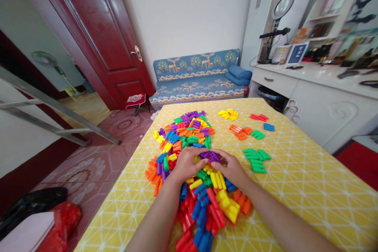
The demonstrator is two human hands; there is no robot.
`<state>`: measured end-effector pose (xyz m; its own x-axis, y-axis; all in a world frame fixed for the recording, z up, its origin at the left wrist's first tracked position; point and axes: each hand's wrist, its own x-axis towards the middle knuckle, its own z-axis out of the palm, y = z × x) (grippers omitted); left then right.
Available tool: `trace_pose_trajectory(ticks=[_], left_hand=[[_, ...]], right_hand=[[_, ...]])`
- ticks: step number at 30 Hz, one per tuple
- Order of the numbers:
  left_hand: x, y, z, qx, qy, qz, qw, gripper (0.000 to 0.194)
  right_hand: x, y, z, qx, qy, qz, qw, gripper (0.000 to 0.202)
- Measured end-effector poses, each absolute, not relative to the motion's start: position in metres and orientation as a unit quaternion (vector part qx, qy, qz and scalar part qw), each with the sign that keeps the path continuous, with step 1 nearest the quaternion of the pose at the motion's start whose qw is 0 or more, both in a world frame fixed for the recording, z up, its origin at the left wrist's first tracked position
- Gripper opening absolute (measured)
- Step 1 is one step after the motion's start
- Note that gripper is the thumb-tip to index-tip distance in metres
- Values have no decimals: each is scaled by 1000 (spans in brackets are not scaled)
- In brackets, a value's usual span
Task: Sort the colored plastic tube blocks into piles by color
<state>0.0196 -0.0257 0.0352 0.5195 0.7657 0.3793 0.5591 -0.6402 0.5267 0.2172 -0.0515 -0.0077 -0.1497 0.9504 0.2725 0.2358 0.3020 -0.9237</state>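
Purple plastic pieces (213, 156) sit between the left hand (189, 163) and right hand (232, 167), both curled around them above the mixed pile (191, 136). Green pieces (256, 160) lie to the right on the yellow tablecloth (295, 181); beyond stands a blue sofa (197, 78).

Purple pieces (213, 157) over counter (295, 173): partly hidden by left hand (189, 163), right hand (234, 170); count indeterminate. Left of counter: ladder (76, 130), pale box (26, 232) truncated by left edge. Right of counter: toiletries (362, 53) blurred, labels illegible.
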Motion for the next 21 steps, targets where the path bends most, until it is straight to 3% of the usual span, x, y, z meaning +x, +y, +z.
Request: trace_pose_trajectory(ticks=[10, 21], left_hand=[[20, -25, 35, 844, 401, 304, 185, 35], [17, -22, 26, 838, 380, 333, 206, 34]], right_hand=[[217, -52, -7, -453, -657, 381, 467, 42], [218, -52, -3, -467, -695, 274, 473, 36]])
